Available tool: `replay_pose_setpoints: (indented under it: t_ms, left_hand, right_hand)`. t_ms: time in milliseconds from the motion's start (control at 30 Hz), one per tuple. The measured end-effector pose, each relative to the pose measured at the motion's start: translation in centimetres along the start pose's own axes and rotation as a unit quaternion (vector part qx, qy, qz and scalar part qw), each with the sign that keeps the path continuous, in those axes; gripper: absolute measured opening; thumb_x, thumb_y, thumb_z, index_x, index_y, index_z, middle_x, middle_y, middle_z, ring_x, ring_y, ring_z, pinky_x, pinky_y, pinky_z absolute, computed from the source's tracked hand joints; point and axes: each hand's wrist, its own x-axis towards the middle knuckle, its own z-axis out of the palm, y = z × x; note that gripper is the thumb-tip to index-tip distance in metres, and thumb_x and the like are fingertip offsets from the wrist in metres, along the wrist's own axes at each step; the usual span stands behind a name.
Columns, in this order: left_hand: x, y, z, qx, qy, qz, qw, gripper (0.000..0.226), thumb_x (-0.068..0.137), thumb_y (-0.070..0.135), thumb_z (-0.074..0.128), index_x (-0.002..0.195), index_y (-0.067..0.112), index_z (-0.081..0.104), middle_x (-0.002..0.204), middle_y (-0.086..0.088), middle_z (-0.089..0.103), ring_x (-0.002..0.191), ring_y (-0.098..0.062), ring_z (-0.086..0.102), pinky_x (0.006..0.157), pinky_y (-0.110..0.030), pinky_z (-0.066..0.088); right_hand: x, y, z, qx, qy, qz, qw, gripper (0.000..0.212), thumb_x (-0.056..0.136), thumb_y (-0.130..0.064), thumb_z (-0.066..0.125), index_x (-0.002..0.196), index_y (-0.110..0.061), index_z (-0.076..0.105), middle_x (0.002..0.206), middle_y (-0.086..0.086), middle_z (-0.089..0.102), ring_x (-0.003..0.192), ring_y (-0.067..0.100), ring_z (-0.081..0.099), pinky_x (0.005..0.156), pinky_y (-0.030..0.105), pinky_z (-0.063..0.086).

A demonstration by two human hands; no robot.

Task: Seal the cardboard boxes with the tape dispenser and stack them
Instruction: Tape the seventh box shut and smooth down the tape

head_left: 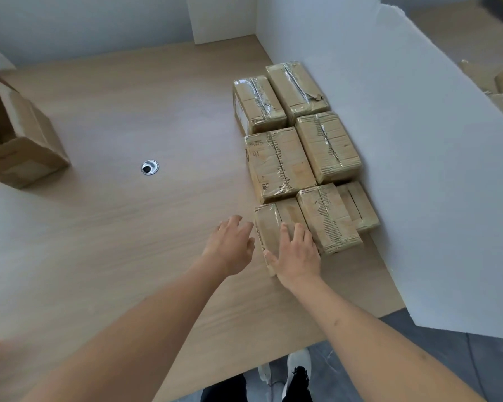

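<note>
A sealed box (269, 230) is squared into the rows at four o'clock, right hand (298, 255) flat on it, left hand (233, 248) spread beside.

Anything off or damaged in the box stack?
Yes. The far right box has torn, ragged tape at its near end. The low box by the white panel shows an untaped seam. An open box lies tipped at the left.

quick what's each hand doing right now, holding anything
Left hand: open, fingers spread, beside the nearest sealed box, holding nothing.
Right hand: open, fingers resting flat on that box, not gripping it.
</note>
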Motion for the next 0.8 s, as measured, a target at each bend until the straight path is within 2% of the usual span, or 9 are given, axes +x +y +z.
replay_pose_setpoints:
  t_ms: [133, 333, 533, 667, 800]
  left_hand:
    - [-0.4, -0.2, -1.0, 0.014, 0.010, 0.019, 1.000, 0.042, 0.103, 0.032, 0.046, 0.142, 0.018, 0.050, 0.151, -0.011, 0.043, 0.139, -0.033, 0.041, 0.117, -0.044, 0.029]
    - [-3.8, 0.3, -3.5, 0.008, 0.058, 0.020, 0.998, 0.045, 0.104, 0.036, 0.044, 0.146, 0.018, 0.047, 0.157, -0.008, 0.039, 0.144, -0.029, 0.037, 0.122, -0.042, 0.023]
    - [-10.1, 2.3, -6.5, -0.005, 0.132, -0.037, 0.991, 0.051, 0.105, 0.045, 0.040, 0.150, 0.022, 0.042, 0.162, -0.004, 0.034, 0.149, -0.024, 0.030, 0.124, -0.044, 0.018]
    - [-14.7, 3.5, -8.9, 0.003, 0.178, -0.077, 0.981, 0.056, 0.105, 0.048, 0.038, 0.155, 0.022, 0.038, 0.163, -0.003, 0.032, 0.150, -0.024, 0.028, 0.123, -0.044, 0.020]
    - [-19.3, 3.6, -11.6, 0.018, 0.222, -0.100, 0.970, 0.058, 0.105, 0.051, 0.038, 0.154, 0.021, 0.039, 0.162, -0.004, 0.034, 0.149, -0.025, 0.031, 0.121, -0.044, 0.026]
  right_hand:
    - [0.2, 0.0, -1.8, 0.015, -0.032, -0.009, 0.999, 0.072, 0.097, -0.059, 0.049, 0.153, -0.017, 0.032, 0.146, 0.012, 0.039, 0.134, 0.030, 0.039, 0.111, 0.040, 0.035]
    - [-0.7, -0.4, -6.9, 0.011, -0.044, -0.087, 0.995, 0.063, 0.099, -0.049, 0.045, 0.153, -0.016, 0.037, 0.160, 0.014, 0.033, 0.149, 0.029, 0.028, 0.117, 0.044, 0.032]
    - [-3.6, -0.6, -12.8, 0.007, -0.006, -0.184, 0.983, 0.063, 0.097, -0.053, 0.040, 0.148, -0.015, 0.044, 0.157, 0.012, 0.039, 0.145, 0.028, 0.034, 0.113, 0.046, 0.034]
    - [-6.4, -0.8, -16.4, 0.007, 0.011, -0.241, 0.971, 0.067, 0.099, -0.059, 0.036, 0.151, -0.017, 0.041, 0.157, 0.011, 0.037, 0.145, 0.029, 0.035, 0.113, 0.045, 0.035]
    - [-9.1, -2.3, -20.1, -0.001, 0.043, -0.293, 0.955, 0.065, 0.099, -0.061, 0.036, 0.147, -0.017, 0.045, 0.151, 0.008, 0.044, 0.138, 0.030, 0.042, 0.107, 0.046, 0.041]
